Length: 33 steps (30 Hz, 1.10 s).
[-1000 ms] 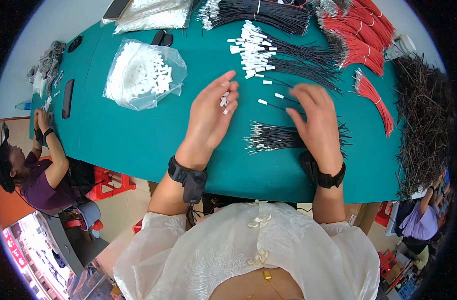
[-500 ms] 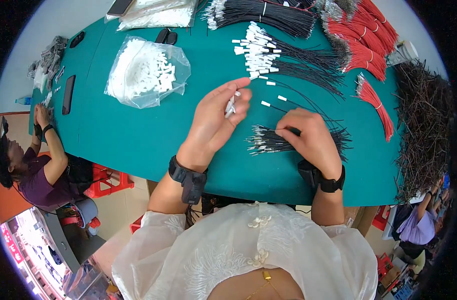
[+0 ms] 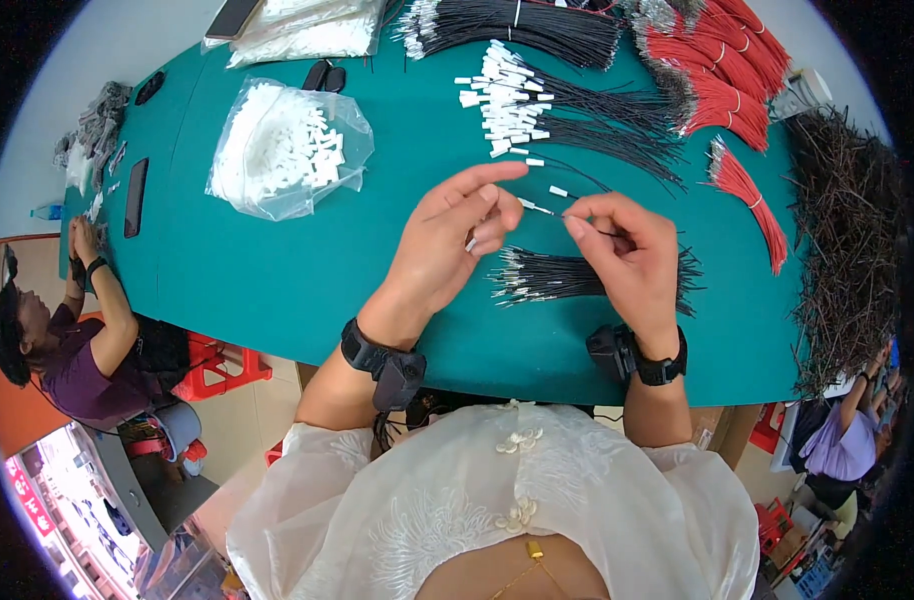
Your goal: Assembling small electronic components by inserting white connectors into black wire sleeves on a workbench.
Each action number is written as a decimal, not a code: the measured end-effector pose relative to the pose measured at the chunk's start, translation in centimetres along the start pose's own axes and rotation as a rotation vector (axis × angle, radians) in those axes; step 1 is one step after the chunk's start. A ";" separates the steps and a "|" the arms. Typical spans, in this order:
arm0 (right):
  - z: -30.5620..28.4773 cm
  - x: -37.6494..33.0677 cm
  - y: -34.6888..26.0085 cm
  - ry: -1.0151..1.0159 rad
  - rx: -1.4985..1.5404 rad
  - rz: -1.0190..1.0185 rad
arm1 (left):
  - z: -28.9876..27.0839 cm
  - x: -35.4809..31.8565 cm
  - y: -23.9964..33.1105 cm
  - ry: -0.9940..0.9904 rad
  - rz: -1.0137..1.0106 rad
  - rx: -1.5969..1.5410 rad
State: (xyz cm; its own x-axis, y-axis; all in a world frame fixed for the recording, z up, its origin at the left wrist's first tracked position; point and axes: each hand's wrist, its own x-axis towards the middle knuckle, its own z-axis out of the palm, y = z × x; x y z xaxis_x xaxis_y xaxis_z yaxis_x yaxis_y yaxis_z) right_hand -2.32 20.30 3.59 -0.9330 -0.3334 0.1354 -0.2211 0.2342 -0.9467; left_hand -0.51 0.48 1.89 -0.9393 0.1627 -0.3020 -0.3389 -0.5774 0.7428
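Between the thumb and fingers of my left hand are small white connector housings. One housing points out toward my right hand, and another shows lower, by the curled fingers. Thumb and fingertips of my right hand pinch a black wire. Its bare metal end is very close to the housing; whether it has gone in I cannot tell. Under the right hand lies a bundle of black wires with metal tips to the left. Beyond the hands, black wires with white housings lie in a pile.
A clear bag of white housings lies at the left. Red wire bundles, a smaller red bundle and a dark wiry heap occupy the right of the green table. Another person works at the far left.
My right hand has lifted off the black bundle with a wire pinched in it. My left hand has brought one white housing forward to its fingertips, near the wire's end.
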 end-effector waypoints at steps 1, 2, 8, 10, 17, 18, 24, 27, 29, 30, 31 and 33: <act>0.0 0.0 0.0 0.015 -0.002 -0.009 | -0.2 0.0 -0.1 0.002 -0.005 -0.017; 0.1 0.0 0.1 0.029 -0.005 -0.019 | -0.5 0.0 -0.3 0.005 -0.009 -0.034; 0.3 0.0 0.0 0.102 -0.081 -0.061 | -2.7 0.3 -1.2 -0.178 -0.061 -0.174; 0.3 0.1 -0.1 0.118 -0.107 -0.103 | -2.4 0.3 -1.1 -0.128 -0.068 -0.114; 0.3 0.2 -0.4 0.147 -0.160 -0.125 | -0.6 0.1 -0.6 -0.008 -0.055 -0.022; 0.3 0.2 -0.5 0.151 -0.174 -0.126 | -0.6 0.1 -0.5 -0.024 -0.053 -0.008; 0.3 0.2 -0.5 0.183 -0.162 -0.121 | -1.0 0.0 -0.8 -0.095 0.070 0.084; 0.2 0.2 -0.6 0.177 -0.192 -0.152 | -1.1 0.1 -0.9 -0.034 0.069 0.065; 0.2 0.2 -0.5 0.176 -0.188 -0.148 | -1.2 0.1 -0.9 -0.036 0.082 0.092; 0.3 0.2 -0.5 0.176 -0.182 -0.143 | -1.3 0.1 -0.9 -0.038 0.096 0.119; 0.3 0.2 -0.5 0.176 -0.177 -0.138 | -1.3 0.1 -0.9 -0.039 0.109 0.146; 0.3 0.1 -0.5 0.175 -0.178 -0.132 | -1.1 0.1 -1.0 -0.022 0.115 0.125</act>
State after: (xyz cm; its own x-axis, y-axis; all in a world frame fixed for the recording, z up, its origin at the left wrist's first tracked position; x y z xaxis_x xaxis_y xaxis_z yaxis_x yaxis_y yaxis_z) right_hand -2.22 19.84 4.02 -0.9242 -0.2122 0.3177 -0.3762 0.3612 -0.8532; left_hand -0.20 0.13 0.47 -0.9728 0.1199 -0.1984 -0.2317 -0.4892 0.8409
